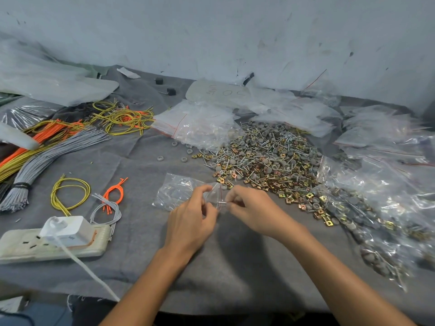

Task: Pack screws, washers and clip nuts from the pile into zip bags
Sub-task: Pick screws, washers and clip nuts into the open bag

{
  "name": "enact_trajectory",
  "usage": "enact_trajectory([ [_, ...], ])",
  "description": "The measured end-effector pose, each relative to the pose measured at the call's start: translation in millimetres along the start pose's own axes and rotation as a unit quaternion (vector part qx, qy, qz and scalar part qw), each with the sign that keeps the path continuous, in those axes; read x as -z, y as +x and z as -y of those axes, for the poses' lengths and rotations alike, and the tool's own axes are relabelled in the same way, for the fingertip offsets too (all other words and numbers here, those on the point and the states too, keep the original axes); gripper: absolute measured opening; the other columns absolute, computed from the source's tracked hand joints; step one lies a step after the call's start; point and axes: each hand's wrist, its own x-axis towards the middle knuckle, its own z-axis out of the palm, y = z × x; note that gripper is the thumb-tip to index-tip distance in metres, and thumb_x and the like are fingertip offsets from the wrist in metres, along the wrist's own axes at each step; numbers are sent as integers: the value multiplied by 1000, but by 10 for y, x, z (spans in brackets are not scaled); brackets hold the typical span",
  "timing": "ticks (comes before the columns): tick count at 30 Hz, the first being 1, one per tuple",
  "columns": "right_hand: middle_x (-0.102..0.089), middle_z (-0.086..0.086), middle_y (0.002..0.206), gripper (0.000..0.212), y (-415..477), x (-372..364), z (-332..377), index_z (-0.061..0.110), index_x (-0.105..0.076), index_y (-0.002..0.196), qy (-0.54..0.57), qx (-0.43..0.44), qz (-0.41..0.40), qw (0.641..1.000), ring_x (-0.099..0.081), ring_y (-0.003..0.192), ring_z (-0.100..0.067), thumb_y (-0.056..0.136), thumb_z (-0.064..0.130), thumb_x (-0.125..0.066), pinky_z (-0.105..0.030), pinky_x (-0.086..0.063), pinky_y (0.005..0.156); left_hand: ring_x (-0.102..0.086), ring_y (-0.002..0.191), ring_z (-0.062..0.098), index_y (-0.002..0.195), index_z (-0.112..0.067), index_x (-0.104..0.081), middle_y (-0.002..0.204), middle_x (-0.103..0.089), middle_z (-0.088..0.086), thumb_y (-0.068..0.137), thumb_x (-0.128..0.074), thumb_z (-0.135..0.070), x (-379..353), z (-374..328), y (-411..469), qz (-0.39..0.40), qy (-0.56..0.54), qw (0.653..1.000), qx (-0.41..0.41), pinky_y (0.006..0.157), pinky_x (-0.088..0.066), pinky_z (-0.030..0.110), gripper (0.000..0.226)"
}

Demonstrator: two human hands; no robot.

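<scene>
Hands [191, 216] [250, 209] on zip bag [179, 191] and screw [222, 203], pile [266, 156] beyond, power strip [21, 247] left

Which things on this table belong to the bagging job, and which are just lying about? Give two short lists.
Job:
pile of screws, washers and clip nuts
zip bag pinched by the left hand
screw pinched by the right hand
filled bags
empty bags

Lying about:
power strip
white charger
grey wire bundle
yellow wires
orange wires
</scene>
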Motion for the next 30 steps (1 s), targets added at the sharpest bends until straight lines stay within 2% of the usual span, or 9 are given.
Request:
enact_trajectory([
  [3,-59,12,69,2,60,-99,67,25,-66,93,-9,-18,-11,1000,-49,66,-3,94,26,-64,-27,-33,68,-57,67,17,124,-37,-51,66,-50,-13,83,-50,-33,12,-11,-7,-1,-4,1000,0,57,-46,39,41],
  [7,-72,2,89,11,131,-152,181,22,-71,95,-45,-16,-38,998,-64,90,-23,92,23,-61,-34,-47,77,-58,70,19,124,-36,-51,65,-49,-15,84,-52,-30,10,-9,-7,4,-2,1000,-1,59,-48,41,41],
  [12,-75,-2,107,18,175,-206,264,25,-73,108,-45,-7,-43,998,-66,106,-25,92,24,-65,-38,-50,92,-60,75,22,124,-39,-50,69,-51,-14,84,-49,-33,10,-6,-5,2,0,1000,-4,60,-49,42,41],
  [14,-75,-2,103,18,143,-205,233,27,-68,108,-10,-26,-60,998,-66,103,-24,91,22,-68,-37,-51,90,-60,73,20,124,-40,-49,66,-50,-16,83,-49,-34,4,-2,-4,0,-6,1000,2,59,-47,40,40],
  [16,-73,2,88,12,105,-190,169,25,-61,95,19,-45,-83,995,-65,89,-21,89,21,-70,-36,-51,81,-59,69,17,122,-40,-48,65,-50,-18,84,-50,-34,2,6,-1,-9,-7,1000,1,56,-45,37,39],
  [20,-65,18,62,14,51,-146,78,25,-64,80,73,-63,-118,988,-58,64,3,87,27,-76,-16,-39,60,-56,64,13,122,-40,-47,65,-51,-17,86,-48,-34,-12,20,1,-19,-6,1000,-6,55,-41,34,37],
  [22,-63,24,59,9,57,-160,87,25,-69,82,108,-62,-131,984,-57,62,7,87,25,-76,-11,-36,59,-55,69,14,123,-41,-48,65,-51,-18,86,-44,-39,-15,25,-3,-23,-9,1000,-4,55,-38,33,37],
  [26,-75,14,80,11,82,-247,167,26,-76,93,155,-73,-125,977,-66,77,5,87,17,-73,-16,-47,74,-57,73,15,123,-41,-48,65,-48,-23,86,-41,-42,-15,24,-7,-23,-11,1000,-8,57,-38,31,38],
  [30,-77,7,103,22,107,-311,225,27,-75,108,114,-55,-83,988,-70,100,-6,90,16,-69,-23,-49,94,-59,76,17,122,-42,-49,67,-47,-26,86,-41,-42,-12,27,-10,-18,-16,1000,-9,59,-39,32,37],
])
